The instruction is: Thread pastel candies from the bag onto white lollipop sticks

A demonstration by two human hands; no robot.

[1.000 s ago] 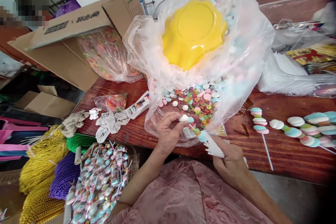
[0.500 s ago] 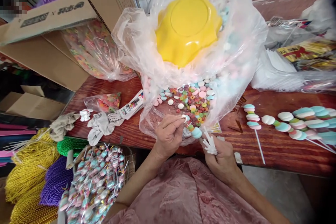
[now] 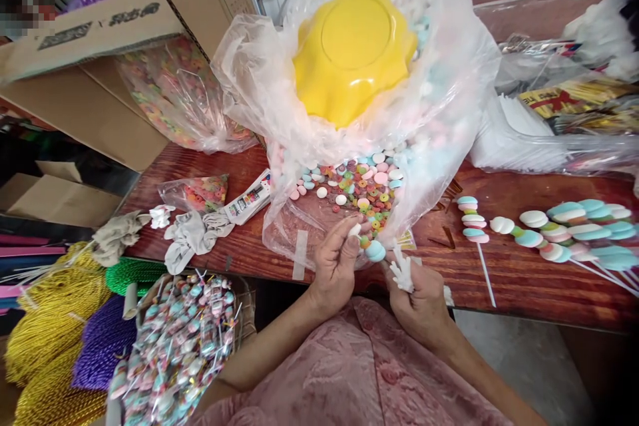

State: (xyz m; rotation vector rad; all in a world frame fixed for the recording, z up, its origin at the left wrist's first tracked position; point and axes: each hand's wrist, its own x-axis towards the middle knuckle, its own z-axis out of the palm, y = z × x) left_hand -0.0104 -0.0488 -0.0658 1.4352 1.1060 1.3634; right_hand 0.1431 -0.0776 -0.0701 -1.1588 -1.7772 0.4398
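My left hand (image 3: 335, 269) pinches a small white candy (image 3: 355, 230) at the tip of a candy skewer. Farther down that skewer are yellow-green and orange ring gummies (image 3: 366, 241) and a light-blue marshmallow (image 3: 375, 251). Closed fingers of my right hand (image 3: 422, 296) grip a bundle of white sticks (image 3: 401, 271), and the skewer's lower end meets this hand. Just beyond both hands, loose ring gummies (image 3: 377, 203) and pastel candies lie at the mouth of a big clear plastic bag (image 3: 439, 113). An upturned yellow scalloped bowl (image 3: 355, 56) rests on the bag.
Finished candy skewers (image 3: 564, 233) lie to the right, one apart (image 3: 473, 219). A box of wrapped candy sticks (image 3: 184, 346) stands below the table's left edge, beside cord bundles (image 3: 50, 333). Grey gloves (image 3: 192, 236) and a large carton (image 3: 124, 33) are at left.
My left hand has shifted slightly right and down, its fingers now opened out more around the white candy. The right hand keeps its hold. The view has moved a little.
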